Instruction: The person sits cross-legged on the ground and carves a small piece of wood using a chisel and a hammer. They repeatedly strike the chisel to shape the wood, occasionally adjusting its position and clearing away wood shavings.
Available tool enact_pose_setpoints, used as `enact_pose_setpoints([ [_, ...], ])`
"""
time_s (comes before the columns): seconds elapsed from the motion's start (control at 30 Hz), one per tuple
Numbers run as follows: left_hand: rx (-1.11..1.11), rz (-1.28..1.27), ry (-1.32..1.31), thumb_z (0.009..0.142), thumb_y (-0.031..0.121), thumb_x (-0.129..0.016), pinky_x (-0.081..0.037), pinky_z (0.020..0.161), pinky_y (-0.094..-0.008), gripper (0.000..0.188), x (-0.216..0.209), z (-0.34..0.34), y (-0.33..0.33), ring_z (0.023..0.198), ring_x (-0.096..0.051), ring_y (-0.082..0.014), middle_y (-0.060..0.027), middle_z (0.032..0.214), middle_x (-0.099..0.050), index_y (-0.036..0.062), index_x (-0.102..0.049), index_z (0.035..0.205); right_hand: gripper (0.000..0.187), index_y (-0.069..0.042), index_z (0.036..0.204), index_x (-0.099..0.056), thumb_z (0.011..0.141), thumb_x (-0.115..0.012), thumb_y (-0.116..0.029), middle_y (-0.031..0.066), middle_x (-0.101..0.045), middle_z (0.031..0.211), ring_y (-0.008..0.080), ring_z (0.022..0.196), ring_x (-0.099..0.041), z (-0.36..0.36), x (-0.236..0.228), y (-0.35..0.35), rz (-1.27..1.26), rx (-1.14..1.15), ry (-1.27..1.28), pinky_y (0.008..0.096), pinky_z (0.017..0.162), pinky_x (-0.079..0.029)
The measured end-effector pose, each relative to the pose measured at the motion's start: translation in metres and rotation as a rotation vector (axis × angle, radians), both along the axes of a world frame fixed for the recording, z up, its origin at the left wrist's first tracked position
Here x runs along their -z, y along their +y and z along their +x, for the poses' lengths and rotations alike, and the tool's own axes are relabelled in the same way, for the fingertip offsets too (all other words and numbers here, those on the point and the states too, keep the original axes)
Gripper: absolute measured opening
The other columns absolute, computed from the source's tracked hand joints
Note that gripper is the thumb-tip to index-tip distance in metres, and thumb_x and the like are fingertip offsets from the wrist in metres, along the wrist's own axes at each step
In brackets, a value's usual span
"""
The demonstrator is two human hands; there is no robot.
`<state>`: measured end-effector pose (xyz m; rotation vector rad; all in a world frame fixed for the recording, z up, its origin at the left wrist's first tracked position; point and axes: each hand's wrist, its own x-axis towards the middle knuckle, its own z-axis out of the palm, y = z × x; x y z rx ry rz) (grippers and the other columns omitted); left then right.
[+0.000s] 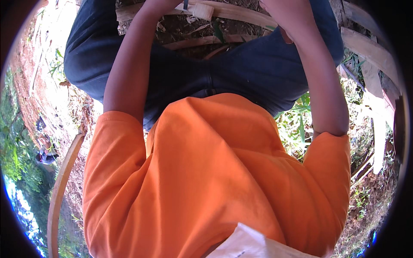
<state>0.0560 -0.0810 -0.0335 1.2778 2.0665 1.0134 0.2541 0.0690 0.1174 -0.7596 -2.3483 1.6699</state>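
Both my hands are at the upper edge, partly cut off. Only the heel and wrist of my left hand (162,5) show; its fingers are out of sight. Beside it a narrow dark strip (186,5) stands next to a small pale wooden block (202,11). My right hand (289,15) is closed, its fingers curled; what it grips, if anything, is hidden. A long pale wooden strip (236,13) lies crosswise between my hands, and the block rests against it. Below it a second curved wooden strip (202,41) runs between my legs.
My bent legs in dark trousers (258,75) frame the ground with wood shavings. More planks (365,48) lie at the right. A curved wooden piece (64,189) stands at the left, with a person (46,150) farther off. Grass (294,129) grows beside my right hip.
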Motion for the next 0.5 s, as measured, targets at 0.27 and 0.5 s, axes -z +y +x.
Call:
enact_pose_setpoints([
  [0.27,0.000,0.128,-0.043,0.091,0.015,-0.074,-0.051,0.070,-0.0410,0.024,-0.006,0.005,-0.005,0.073,-0.056,-0.0176,-0.0127,0.077,-0.061,0.0028,-0.057,0.102,0.041,-0.004,0.144,-0.058,0.105,-0.057,-0.013,-0.0049,-0.056,0.081,0.0040,0.072,-0.052,0.000,-0.007,0.000,-0.015,0.127,0.034,0.0235,0.066,-0.044],
  [0.5,-0.008,0.064,-0.002,0.091,0.016,-0.074,-0.051,0.068,-0.0423,0.023,0.000,0.001,-0.002,0.070,-0.059,-0.0200,-0.0141,0.076,-0.062,0.0020,-0.058,0.100,0.040,-0.003,0.143,-0.059,0.104,-0.057,-0.013,-0.0048,-0.057,0.080,0.0049,0.072,-0.052,0.003,-0.001,0.004,0.134,0.008,-0.027,0.0237,0.067,-0.044],
])
